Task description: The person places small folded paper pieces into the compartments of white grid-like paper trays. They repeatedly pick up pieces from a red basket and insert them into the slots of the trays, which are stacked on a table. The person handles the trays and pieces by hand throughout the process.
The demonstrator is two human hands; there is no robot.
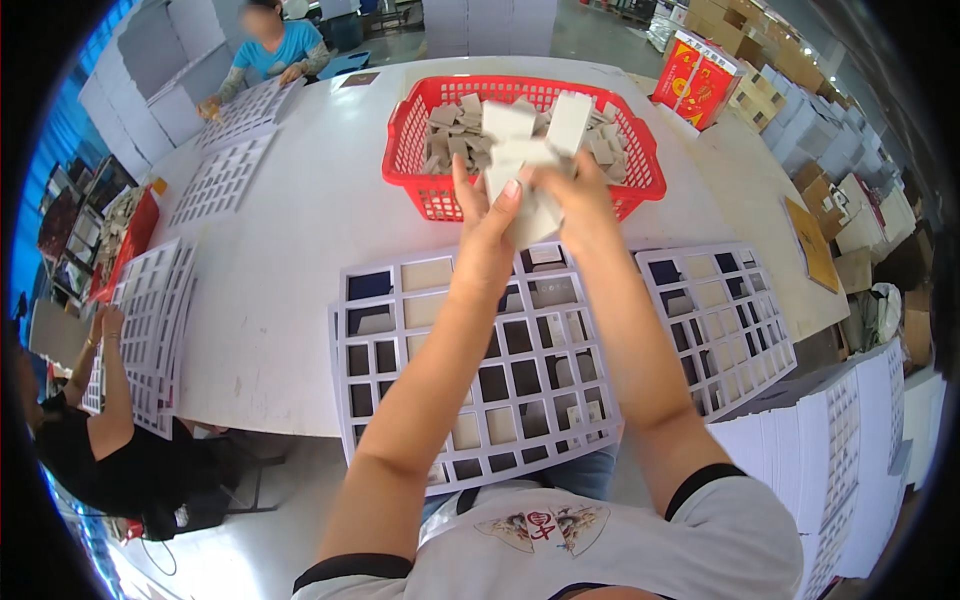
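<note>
Above a red plastic basket (440, 204), both my hands are closed around a loose bunch of pale grey cardboard pieces (535, 215). My left hand (484, 222) cups the bunch from the left, its thumb lying over the front. My right hand (580, 200) grips the pieces from the right and is smeared by motion. Several pieces fan out above my fingers. More small cardboard pieces (450, 130) fill the basket. Under my forearms lies a white grid panel (397, 290), with grey or cream pieces in some openings and dark backing in others.
Another white grid panel (690, 254) lies to the right. A red box (690, 80) stands beyond it. At left, one person (110, 400) works at stacked grid panels (170, 290) near another red basket (135, 235). A second person in blue (275, 55) sits at the far left.
</note>
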